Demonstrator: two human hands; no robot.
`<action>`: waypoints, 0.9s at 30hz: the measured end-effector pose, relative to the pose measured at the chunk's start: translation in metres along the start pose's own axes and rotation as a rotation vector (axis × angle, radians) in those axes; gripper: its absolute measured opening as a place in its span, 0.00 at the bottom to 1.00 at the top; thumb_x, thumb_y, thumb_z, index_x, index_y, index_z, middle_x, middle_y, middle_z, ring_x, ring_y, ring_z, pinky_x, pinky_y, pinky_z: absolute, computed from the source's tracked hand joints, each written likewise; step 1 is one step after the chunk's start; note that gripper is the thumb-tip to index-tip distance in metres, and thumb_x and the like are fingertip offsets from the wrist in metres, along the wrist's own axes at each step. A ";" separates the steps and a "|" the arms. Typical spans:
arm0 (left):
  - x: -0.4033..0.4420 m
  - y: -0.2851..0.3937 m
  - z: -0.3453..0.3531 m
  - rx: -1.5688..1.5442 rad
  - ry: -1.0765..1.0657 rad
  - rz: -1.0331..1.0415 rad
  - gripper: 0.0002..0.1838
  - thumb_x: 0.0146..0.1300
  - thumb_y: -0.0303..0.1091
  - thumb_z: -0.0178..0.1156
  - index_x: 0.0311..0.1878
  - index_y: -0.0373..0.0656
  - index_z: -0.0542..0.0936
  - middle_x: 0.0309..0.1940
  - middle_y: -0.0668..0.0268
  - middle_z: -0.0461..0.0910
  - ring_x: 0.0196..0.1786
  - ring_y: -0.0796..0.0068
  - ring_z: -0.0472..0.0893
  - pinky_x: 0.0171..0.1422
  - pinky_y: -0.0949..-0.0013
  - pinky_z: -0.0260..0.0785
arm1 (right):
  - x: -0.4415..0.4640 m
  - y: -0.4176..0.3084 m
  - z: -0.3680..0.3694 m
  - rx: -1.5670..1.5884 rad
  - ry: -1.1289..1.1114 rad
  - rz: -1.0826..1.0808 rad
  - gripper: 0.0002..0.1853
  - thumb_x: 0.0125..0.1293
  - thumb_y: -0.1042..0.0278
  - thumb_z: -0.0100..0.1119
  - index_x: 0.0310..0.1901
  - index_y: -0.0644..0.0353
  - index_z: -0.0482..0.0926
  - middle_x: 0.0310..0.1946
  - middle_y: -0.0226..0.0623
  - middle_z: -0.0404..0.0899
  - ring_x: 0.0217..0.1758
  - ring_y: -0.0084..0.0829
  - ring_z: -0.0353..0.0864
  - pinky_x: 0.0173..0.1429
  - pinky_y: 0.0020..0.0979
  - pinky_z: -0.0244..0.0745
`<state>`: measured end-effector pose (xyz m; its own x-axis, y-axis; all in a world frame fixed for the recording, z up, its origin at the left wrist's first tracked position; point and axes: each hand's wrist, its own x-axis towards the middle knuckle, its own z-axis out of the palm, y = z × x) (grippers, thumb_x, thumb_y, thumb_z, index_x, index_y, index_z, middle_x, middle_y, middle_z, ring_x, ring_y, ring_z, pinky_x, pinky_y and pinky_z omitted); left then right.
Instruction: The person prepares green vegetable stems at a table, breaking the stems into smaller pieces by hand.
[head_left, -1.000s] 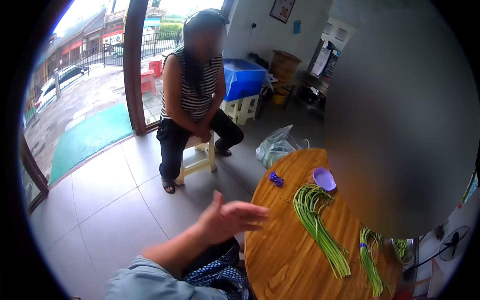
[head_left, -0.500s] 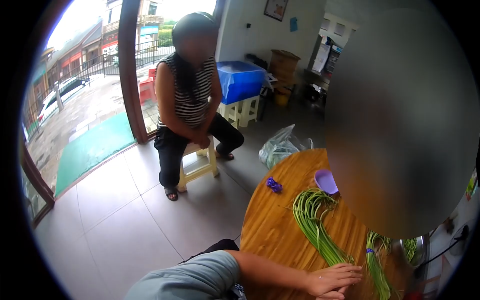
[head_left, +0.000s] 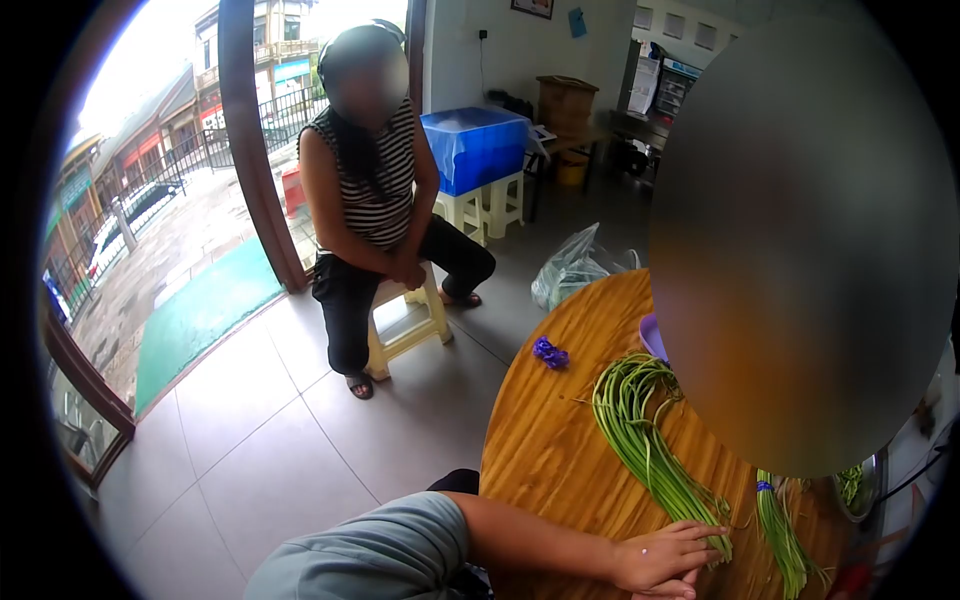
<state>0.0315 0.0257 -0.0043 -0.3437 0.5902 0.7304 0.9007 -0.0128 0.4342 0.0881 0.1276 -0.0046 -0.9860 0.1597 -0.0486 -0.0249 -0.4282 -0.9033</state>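
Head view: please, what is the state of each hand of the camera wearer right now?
Left hand: fingers extended at the ends of the loose green stalks; a grip cannot be told.
Right hand: cannot be told, not clearly visible.

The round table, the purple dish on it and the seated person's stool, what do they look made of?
The round table looks like wood or wood-look laminate with a satin sheen, from its streaky brown grain. The purple dish is probably smooth plastic, going by its even colour, though only part shows. The stool seems smooth moulded plastic, from its uniform cream legs.
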 end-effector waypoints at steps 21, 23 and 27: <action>-0.011 -0.007 0.011 -0.138 -0.025 -0.065 0.37 0.68 0.60 0.48 0.62 0.32 0.68 0.55 0.49 0.71 0.75 0.44 0.55 0.73 0.45 0.48 | 0.000 0.005 -0.002 0.034 -0.016 0.039 0.32 0.74 0.47 0.47 0.71 0.58 0.58 0.69 0.42 0.62 0.70 0.38 0.64 0.73 0.41 0.60; -0.011 -0.007 0.010 -0.121 -0.048 -0.053 0.36 0.68 0.60 0.48 0.62 0.32 0.68 0.54 0.50 0.72 0.75 0.44 0.55 0.73 0.45 0.48 | 0.000 0.005 -0.002 0.039 -0.015 0.044 0.32 0.74 0.47 0.46 0.71 0.58 0.58 0.69 0.41 0.62 0.70 0.38 0.64 0.73 0.41 0.60; -0.009 -0.006 0.009 -0.123 -0.041 -0.049 0.36 0.68 0.59 0.49 0.61 0.32 0.69 0.54 0.49 0.72 0.75 0.44 0.55 0.72 0.45 0.49 | 0.001 0.005 -0.002 0.045 -0.021 0.053 0.32 0.74 0.46 0.46 0.71 0.58 0.58 0.69 0.41 0.62 0.70 0.38 0.64 0.73 0.41 0.59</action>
<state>0.0314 0.0279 -0.0182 -0.3730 0.6247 0.6861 0.8429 -0.0810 0.5320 0.0876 0.1277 -0.0097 -0.9893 0.1178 -0.0864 0.0202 -0.4756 -0.8794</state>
